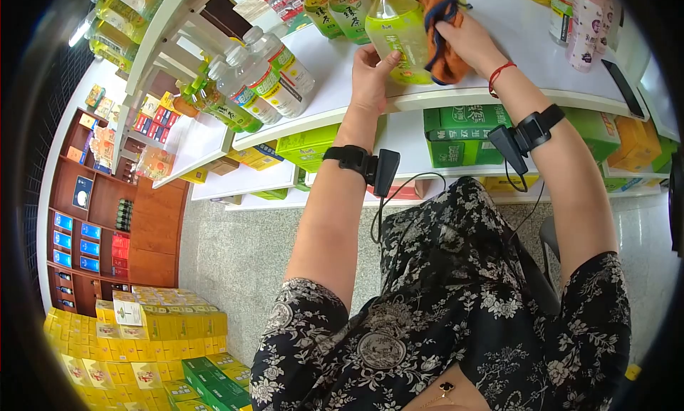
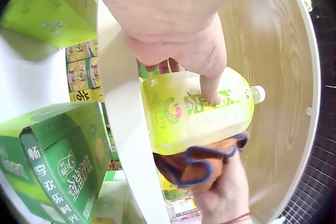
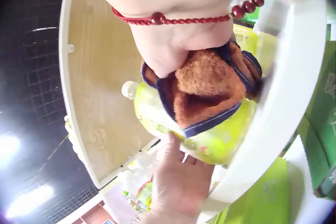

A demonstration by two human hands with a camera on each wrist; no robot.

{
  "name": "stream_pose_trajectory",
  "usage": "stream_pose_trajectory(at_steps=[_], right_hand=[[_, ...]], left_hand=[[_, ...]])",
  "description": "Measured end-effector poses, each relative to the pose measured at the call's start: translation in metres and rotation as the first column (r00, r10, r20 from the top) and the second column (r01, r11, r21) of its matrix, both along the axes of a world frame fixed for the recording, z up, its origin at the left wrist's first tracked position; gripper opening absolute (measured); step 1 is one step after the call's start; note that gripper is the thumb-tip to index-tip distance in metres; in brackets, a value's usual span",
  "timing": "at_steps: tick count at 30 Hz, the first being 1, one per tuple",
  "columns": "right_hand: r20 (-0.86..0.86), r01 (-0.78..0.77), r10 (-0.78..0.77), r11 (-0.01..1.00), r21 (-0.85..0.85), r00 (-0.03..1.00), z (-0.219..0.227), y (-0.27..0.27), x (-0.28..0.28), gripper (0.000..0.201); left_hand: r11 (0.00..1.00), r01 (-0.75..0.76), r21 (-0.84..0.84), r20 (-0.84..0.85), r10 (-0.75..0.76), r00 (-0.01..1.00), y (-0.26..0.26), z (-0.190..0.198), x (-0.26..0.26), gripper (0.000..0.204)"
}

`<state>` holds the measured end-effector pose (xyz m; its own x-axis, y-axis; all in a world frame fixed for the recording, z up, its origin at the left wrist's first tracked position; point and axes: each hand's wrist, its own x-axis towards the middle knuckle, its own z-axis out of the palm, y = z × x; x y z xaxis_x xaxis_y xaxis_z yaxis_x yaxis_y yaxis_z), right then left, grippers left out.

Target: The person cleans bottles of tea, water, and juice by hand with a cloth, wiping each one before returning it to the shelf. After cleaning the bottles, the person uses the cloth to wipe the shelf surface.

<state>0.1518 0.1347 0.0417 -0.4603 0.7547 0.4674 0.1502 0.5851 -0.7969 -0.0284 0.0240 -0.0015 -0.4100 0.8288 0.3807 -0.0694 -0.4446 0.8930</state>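
Note:
A large yellow-green bottle with a white cap (image 1: 399,37) stands near the front edge of the white shelf. My left hand (image 1: 372,76) grips its lower left side, thumb across the label; the left wrist view shows that thumb on the bottle (image 2: 194,108). In my right hand (image 1: 467,44) is a bunched orange cloth with dark blue edging (image 1: 445,62), pressed against the bottle's right side. The right wrist view shows the cloth (image 3: 205,85) over the bottle (image 3: 226,134), with the right fingers mostly hidden behind the cloth.
Green tea bottles (image 1: 349,12) stand behind to the left, clear-capped bottles (image 1: 274,73) further left. Pink bottles (image 1: 586,30) and a black phone-like object (image 1: 623,87) are at the right. Green boxes (image 1: 459,137) fill the shelf below.

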Motion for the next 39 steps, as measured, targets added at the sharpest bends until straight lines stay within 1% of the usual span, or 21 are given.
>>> stream_pose_trajectory(at_steps=[1, 2, 4, 5, 6, 8, 9, 12, 13, 17, 21, 22, 24, 26, 28, 29, 34, 36, 37, 38, 39], right_hand=[[-0.144, -0.104, 0.103, 0.995, -0.001, 0.984, 0.011, -0.010, -0.001, 0.038], [-0.142, -0.105, 0.103, 0.994, -0.007, 0.984, 0.024, -0.028, 0.001, 0.038], [-0.112, 0.079, -0.065, 0.989, 0.126, 0.992, 0.050, -0.058, 0.006, 0.040], [-0.073, 0.188, -0.173, 0.900, 0.394, 0.982, 0.040, -0.050, -0.003, 0.042], [-0.073, 0.189, -0.175, 0.899, 0.396, 0.982, 0.030, -0.043, -0.010, 0.042], [-0.184, 0.259, -0.183, 0.721, 0.643, 0.966, 0.017, -0.033, -0.015, 0.038], [-0.071, 0.175, -0.160, 0.870, 0.461, 0.984, 0.016, -0.038, -0.009, 0.041], [0.073, 0.116, -0.158, 0.907, 0.404, 0.985, 0.001, -0.042, 0.003, 0.044], [0.213, 0.101, -0.145, 0.973, 0.207, 0.966, -0.006, -0.043, 0.006, 0.046], [0.255, 0.060, -0.106, 0.982, 0.181, 0.961, -0.041, -0.028, 0.010, 0.047], [0.228, 0.015, -0.031, 0.997, 0.073, 0.973, -0.007, -0.035, 0.012, 0.043], [0.228, 0.013, -0.030, 0.997, 0.076, 0.973, 0.001, -0.034, 0.011, 0.043], [0.086, -0.025, 0.013, 0.989, 0.142, 0.996, 0.014, -0.030, 0.007, 0.040], [0.089, 0.033, -0.044, 0.992, 0.119, 0.995, 0.026, -0.024, -0.003, 0.038], [-0.002, 0.083, -0.090, 0.915, 0.396, 0.996, 0.046, -0.031, -0.010, 0.040], [0.058, 0.139, -0.188, 0.871, 0.472, 0.980, 0.056, -0.049, -0.009, 0.043], [0.095, 0.209, -0.350, 0.733, 0.647, 0.932, 0.033, -0.050, -0.018, 0.041], [-0.133, 0.294, -0.280, 0.677, 0.675, 0.951, 0.014, -0.038, -0.020, 0.046], [0.027, 0.205, -0.286, 0.744, 0.636, 0.958, 0.008, -0.039, -0.012, 0.057], [0.028, 0.205, -0.288, 0.744, 0.636, 0.957, 0.002, -0.040, -0.006, 0.057], [0.078, 0.188, -0.270, 0.822, 0.537, 0.960, -0.005, -0.042, -0.002, 0.055]], left_hand=[[1.000, -0.002, -0.002, 0.002, 0.002, 1.000, -0.001, 0.001, 0.001, 0.046], [1.000, 0.014, -0.009, 0.030, -0.014, 0.999, -0.003, 0.002, 0.003, 0.048], [0.999, 0.033, -0.015, 0.059, -0.032, 0.998, -0.006, 0.005, 0.007, 0.050], [0.998, 0.051, -0.022, 0.080, -0.049, 0.996, -0.008, 0.007, 0.008, 0.053], [0.997, 0.069, -0.025, 0.100, -0.066, 0.993, -0.009, 0.009, 0.009, 0.055], [0.997, 0.076, -0.013, 0.114, -0.074, 0.991, -0.007, 0.008, 0.009, 0.057], [0.997, 0.081, -0.003, 0.128, -0.079, 0.989, -0.007, 0.008, 0.009, 0.059], [0.985, 0.172, 0.023, 0.042, -0.173, 0.984, -0.004, 0.009, 0.007, 0.062], [0.984, 0.174, 0.023, 0.042, -0.175, 0.984, -0.005, 0.009, 0.008, 0.062], [0.989, 0.121, -0.084, -0.064, -0.126, 0.990, -0.008, 0.012, 0.010, 0.062], [0.997, -0.031, -0.072, -0.172, 0.019, 0.985, 0.001, 0.001, 0.004, 0.064], [0.997, -0.033, -0.069, -0.172, 0.021, 0.985, 0.001, 0.002, 0.003, 0.064], [0.994, 0.092, -0.052, 0.025, -0.091, 0.996, -0.003, 0.004, 0.004, 0.065], [0.992, 0.120, -0.037, 0.056, -0.117, 0.992, -0.006, 0.009, 0.007, 0.066], [0.989, 0.149, -0.023, 0.086, -0.147, 0.985, -0.005, 0.005, 0.006, 0.067], [0.995, 0.094, -0.031, 0.021, -0.093, 0.995, -0.002, 0.001, 0.003, 0.069], [0.999, 0.050, 0.003, -0.024, -0.050, 0.998, 0.001, 0.000, 0.004, 0.071], [0.995, 0.092, 0.036, -0.009, -0.092, 0.996, 0.002, -0.002, 0.003, 0.074], [0.995, 0.093, 0.035, -0.006, -0.092, 0.996, 0.002, -0.004, 0.001, 0.074], [0.995, 0.097, 0.019, -0.035, -0.096, 0.995, 0.003, -0.004, -0.001, 0.074], [0.995, 0.102, 0.003, -0.066, -0.102, 0.993, 0.004, -0.004, -0.003, 0.074]])
